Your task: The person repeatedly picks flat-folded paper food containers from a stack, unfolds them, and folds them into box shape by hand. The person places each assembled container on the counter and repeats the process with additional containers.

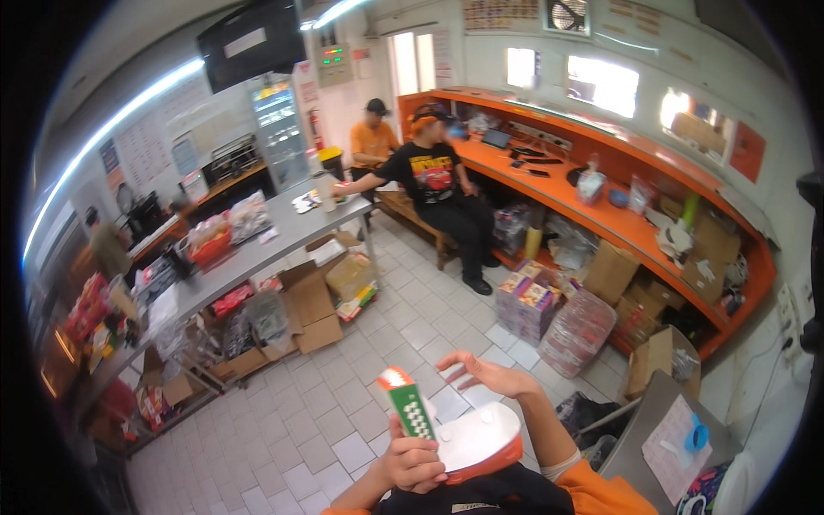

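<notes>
My left hand is closed around the lower end of a narrow green carton with white checks and an orange-and-white top, tilted slightly left. Just right of it, close against my dark apron, is a white-faced piece with a rounded outline and an orange side. Whether it is joined to the carton or held separately I cannot tell. Above it my right hand is raised, fingers apart and bent a little, touching neither piece.
A long steel table with bagged goods runs along the left, cardboard boxes beneath. Two people in caps sit on a bench ahead. An orange counter lines the right, with wrapped packs on the tiled floor. A grey table stands close right.
</notes>
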`<state>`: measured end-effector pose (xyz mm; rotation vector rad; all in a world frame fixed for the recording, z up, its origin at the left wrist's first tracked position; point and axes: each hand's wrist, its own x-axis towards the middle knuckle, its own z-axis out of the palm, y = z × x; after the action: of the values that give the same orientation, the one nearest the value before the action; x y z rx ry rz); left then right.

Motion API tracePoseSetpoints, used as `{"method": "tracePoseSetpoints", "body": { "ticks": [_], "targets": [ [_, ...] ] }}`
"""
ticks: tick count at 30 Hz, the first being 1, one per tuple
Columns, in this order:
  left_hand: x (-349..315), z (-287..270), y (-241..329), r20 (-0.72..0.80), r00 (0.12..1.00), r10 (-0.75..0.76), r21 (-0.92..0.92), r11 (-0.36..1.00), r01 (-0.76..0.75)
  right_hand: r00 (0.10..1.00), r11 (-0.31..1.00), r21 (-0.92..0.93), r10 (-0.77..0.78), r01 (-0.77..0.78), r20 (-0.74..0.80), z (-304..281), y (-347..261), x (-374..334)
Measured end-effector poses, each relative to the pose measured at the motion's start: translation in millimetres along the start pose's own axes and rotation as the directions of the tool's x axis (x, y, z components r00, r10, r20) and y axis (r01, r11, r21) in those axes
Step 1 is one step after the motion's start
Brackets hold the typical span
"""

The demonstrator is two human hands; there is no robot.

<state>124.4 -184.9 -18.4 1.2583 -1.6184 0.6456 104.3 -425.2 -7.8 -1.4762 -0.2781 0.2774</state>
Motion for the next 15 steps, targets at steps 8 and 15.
{"method": "tracePoseSetpoints", "body": {
  "ticks": [8,15],
  "targets": [
    [70.4,68.1,-59.8,0.039,0.787,-0.616,-0.695,0.549,0.464,0.919,0.813,0.484,-0.148,0.323,-0.366,-21.4,41.5,-35.3],
    [113.0,93.5,-98.7,0.370,0.703,-0.607,-0.514,0.497,0.699,0.404,0.667,0.135,-0.268,0.733,-0.875,-35.9,35.1,-53.6]
  ]
}}
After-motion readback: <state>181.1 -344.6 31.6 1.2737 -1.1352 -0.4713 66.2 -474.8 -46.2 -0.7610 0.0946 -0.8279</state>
